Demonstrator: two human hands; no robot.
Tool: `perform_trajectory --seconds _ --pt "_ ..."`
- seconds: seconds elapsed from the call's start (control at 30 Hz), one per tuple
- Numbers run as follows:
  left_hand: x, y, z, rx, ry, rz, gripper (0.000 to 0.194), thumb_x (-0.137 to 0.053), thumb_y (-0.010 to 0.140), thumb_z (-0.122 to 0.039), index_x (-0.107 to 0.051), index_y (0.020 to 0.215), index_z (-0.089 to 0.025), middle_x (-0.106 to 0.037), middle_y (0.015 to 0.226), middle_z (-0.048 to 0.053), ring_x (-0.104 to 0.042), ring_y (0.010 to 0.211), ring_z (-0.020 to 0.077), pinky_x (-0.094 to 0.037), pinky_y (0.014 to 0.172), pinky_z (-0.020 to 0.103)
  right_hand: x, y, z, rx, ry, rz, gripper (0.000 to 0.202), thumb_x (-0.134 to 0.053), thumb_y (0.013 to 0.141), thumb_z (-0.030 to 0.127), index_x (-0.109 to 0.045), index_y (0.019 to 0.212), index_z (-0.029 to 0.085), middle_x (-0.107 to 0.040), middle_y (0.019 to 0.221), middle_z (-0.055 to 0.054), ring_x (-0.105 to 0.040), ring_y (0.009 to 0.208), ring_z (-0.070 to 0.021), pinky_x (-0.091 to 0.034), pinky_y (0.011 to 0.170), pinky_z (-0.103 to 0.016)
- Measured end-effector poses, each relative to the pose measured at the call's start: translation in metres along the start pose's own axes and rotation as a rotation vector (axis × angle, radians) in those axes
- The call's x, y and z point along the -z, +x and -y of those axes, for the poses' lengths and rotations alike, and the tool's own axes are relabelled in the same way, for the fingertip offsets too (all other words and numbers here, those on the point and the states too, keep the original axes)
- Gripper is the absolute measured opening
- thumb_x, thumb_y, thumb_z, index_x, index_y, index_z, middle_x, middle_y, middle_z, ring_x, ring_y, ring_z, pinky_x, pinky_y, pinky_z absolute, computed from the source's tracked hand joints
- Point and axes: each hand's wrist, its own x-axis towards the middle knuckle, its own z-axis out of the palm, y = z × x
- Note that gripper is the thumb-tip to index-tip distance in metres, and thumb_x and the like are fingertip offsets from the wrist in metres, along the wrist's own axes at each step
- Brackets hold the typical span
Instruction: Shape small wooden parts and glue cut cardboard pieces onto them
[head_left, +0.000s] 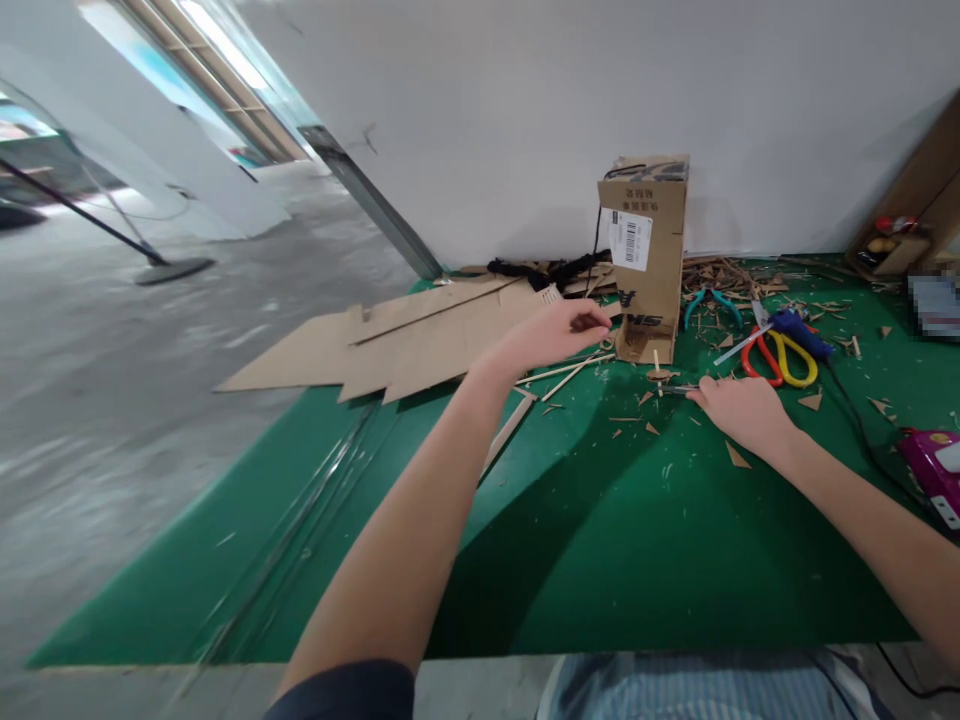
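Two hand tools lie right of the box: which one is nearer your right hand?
The red-and-yellow scissors, just beyond the right hand. The teal-handled pliers lie farther back, beside the cardboard box.

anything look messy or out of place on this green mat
Yes. Cardboard offcuts and thin wooden sticks litter the green mat around both hands, thickest behind the scissors. Flat cardboard sheets overhang the mat's left edge.

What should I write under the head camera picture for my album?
Two bare hands, left hand and right hand, reach over a green mat toward an upright cardboard box among scraps and scissors.
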Motion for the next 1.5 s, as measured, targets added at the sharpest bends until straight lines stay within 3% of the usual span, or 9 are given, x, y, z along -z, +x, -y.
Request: perform_trajectory --seconds 0.17,0.27,0.37,0.6,1.1,1.4,1.5 --pt "-0.041 0.005 -0.034 -0.084 -0.074 -0.041 0.022 -0.056 0.084 -0.029 -0.063 0.1 -0.015 -0.068 0.096 0.007 -0.063 0.085 0.0175 -0.05 0.078 0.031 0.0 0.0 0.0 0.005 -0.003 -0.016 0.049 -0.018 0.1 0.04 -0.059 0.091 0.015 -0.069 0.068 -0.01 -0.066 0.061 -0.0218 -0.021 0.049 -0.026" --pt "-0.06 0.009 -0.037 -0.069 -0.158 -0.069 0.027 -0.058 0.084 -0.025 -0.061 0.109 -0.015 -0.068 0.102 0.008 -0.064 0.089 0.0179 -0.052 0.08 0.031 0.0 0.001 0.0 0.012 -0.012 -0.027 0.049 -0.02 0.1 0.041 -0.059 0.089 0.014 -0.068 0.066 -0.01 -0.065 0.059 -0.0213 -0.02 0.049 -0.026" --pt "-0.067 0.011 -0.034 -0.019 -0.212 -0.085 0.026 -0.057 0.082 -0.016 -0.062 0.107 -0.015 -0.07 0.094 0.007 -0.065 0.086 0.0167 -0.053 0.081 0.031 0.0 0.001 0.0 0.02 -0.015 -0.024 0.048 -0.021 0.1 0.041 -0.059 0.088 0.014 -0.068 0.065 -0.01 -0.065 0.058 -0.0207 -0.02 0.049 -0.026" --pt "-0.071 0.014 -0.023 0.059 -0.241 -0.159 0.026 -0.063 0.079 -0.017 -0.062 0.104 -0.016 -0.069 0.085 0.005 -0.065 0.078 0.0161 -0.053 0.076 0.031 0.001 0.001 0.001 0.043 -0.031 -0.031 0.05 -0.02 0.1 0.042 -0.06 0.087 0.015 -0.067 0.063 -0.009 -0.063 0.056 -0.0209 -0.019 0.048 -0.027" --pt "-0.08 0.011 -0.028 -0.04 -0.246 -0.219 0.033 -0.063 0.078 -0.013 -0.057 0.11 -0.016 -0.068 0.084 0.002 -0.064 0.075 0.0135 -0.053 0.077 0.029 -0.003 -0.001 -0.003 -0.013 -0.06 -0.092 0.05 -0.021 0.099 0.043 -0.06 0.085 0.015 -0.067 0.065 -0.01 -0.06 0.052 -0.0176 -0.015 0.048 -0.027" --pt "-0.052 0.007 -0.034 -0.059 -0.197 -0.12 0.03 -0.062 0.079 -0.015 -0.064 0.108 -0.015 -0.07 0.084 0.004 -0.064 0.076 0.0146 -0.052 0.075 0.029 -0.002 -0.002 -0.005 -0.012 -0.029 -0.193 0.054 -0.019 0.099 0.044 -0.061 0.081 0.016 -0.066 0.065 -0.007 -0.055 0.049 -0.0142 -0.014 0.048 -0.027" --pt "-0.05 0.007 -0.035 -0.066 -0.177 -0.09 0.029 -0.062 0.078 -0.015 -0.064 0.107 -0.015 -0.069 0.086 0.005 -0.064 0.076 0.015 -0.052 0.074 0.029 -0.001 -0.001 -0.001 0.012 -0.013 -0.193 0.053 -0.02 0.099 0.043 -0.061 0.08 0.015 -0.065 0.063 -0.007 -0.055 0.05 -0.0141 -0.014 0.049 -0.027"
